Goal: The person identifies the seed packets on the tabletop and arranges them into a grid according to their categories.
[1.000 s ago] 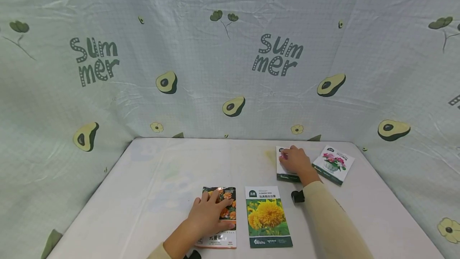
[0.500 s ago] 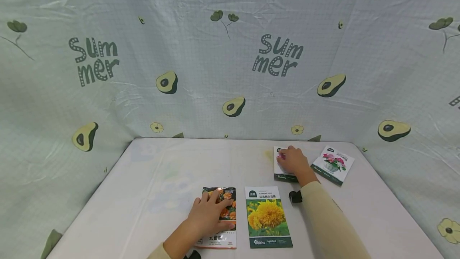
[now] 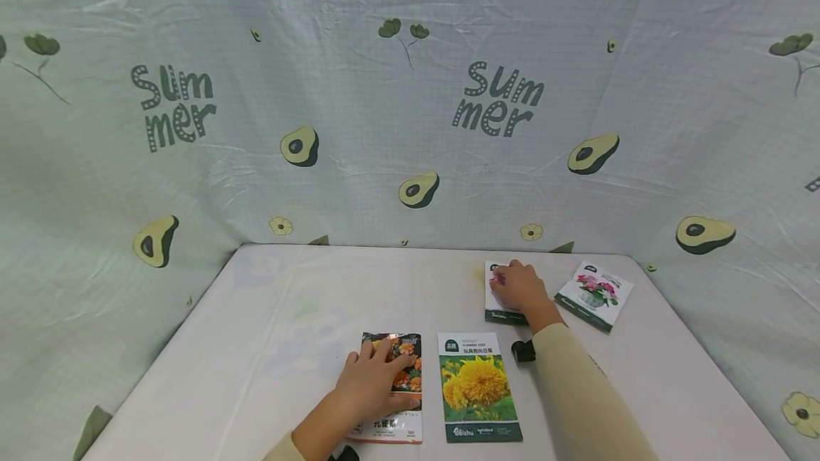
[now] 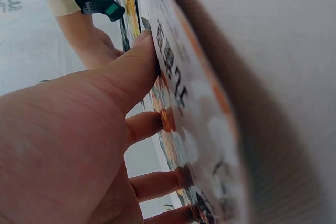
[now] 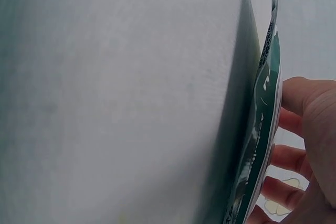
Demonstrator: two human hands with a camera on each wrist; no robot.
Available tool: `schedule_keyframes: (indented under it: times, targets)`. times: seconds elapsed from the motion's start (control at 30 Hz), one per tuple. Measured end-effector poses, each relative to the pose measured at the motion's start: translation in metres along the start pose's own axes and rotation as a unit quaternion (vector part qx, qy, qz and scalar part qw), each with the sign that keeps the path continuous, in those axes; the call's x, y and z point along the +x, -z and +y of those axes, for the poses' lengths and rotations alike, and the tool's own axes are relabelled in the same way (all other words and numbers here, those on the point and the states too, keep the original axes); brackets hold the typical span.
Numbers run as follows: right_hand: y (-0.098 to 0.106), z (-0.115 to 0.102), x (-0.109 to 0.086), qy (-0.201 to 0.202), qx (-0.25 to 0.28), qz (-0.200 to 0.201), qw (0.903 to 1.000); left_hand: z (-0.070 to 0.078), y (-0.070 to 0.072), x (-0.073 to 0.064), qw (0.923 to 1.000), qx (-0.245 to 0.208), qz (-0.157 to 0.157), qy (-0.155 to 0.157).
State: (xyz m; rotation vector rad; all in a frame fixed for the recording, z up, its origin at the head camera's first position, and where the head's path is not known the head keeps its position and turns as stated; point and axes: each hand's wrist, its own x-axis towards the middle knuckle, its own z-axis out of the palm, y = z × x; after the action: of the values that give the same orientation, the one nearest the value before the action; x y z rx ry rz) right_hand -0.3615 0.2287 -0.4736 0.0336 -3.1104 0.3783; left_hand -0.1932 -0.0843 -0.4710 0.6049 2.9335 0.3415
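Observation:
My left hand (image 3: 368,386) rests with spread fingers on a seed packet with orange flowers (image 3: 400,431), at the front middle of the table. In the left wrist view its thumb and fingertips press the printed face of that packet (image 4: 194,124). At the back right my right hand (image 3: 524,289) lies over a white seed packet with a green lower band (image 3: 502,316), covering most of its picture. The right wrist view shows fingertips of the right hand (image 5: 310,145) on the packet's upper face, and layered edges of the packet (image 5: 257,145) close over the table.
Between the hands, nearer the front, lies a yellow sunflower seed packet (image 3: 479,386). A packet with pink flowers (image 3: 594,295) sits tilted to the right of my right hand. The white table (image 3: 307,290) meets a printed curtain (image 3: 359,91) at the back and sides.
My right hand has slid slightly left along the table with the white packet under it, widening the gap to the pink-flower packet. My left hand stays put on the orange-flower packet.

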Motion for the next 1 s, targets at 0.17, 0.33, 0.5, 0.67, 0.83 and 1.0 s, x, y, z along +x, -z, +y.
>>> schedule_keyframes:
  times: [0.17,0.33,0.5,0.67,0.83,1.0]
  targets:
    - [-0.002,-0.002,0.002,0.005,-0.004,-0.001,1.0,0.001,0.001,-0.001,1.0,-0.001,0.001,0.002]
    - [-0.003,-0.003,0.003,0.012,-0.009,0.0,0.9999,0.001,0.001,-0.001,1.0,0.001,0.005,0.0]
    - [-0.003,-0.006,0.003,0.017,-0.01,0.003,0.9998,0.001,0.0,-0.001,1.0,0.003,0.007,0.001]
    - [-0.004,-0.01,0.002,0.017,-0.012,0.006,0.9998,0.001,-0.001,0.0,1.0,0.002,0.007,0.001]
    - [-0.005,-0.013,0.003,0.014,-0.016,0.0,0.9998,0.0,0.0,0.0,1.0,0.002,0.006,0.002]
    - [-0.003,-0.017,0.002,0.012,-0.011,-0.003,0.9999,0.0,0.0,0.001,1.0,0.002,0.004,0.002]
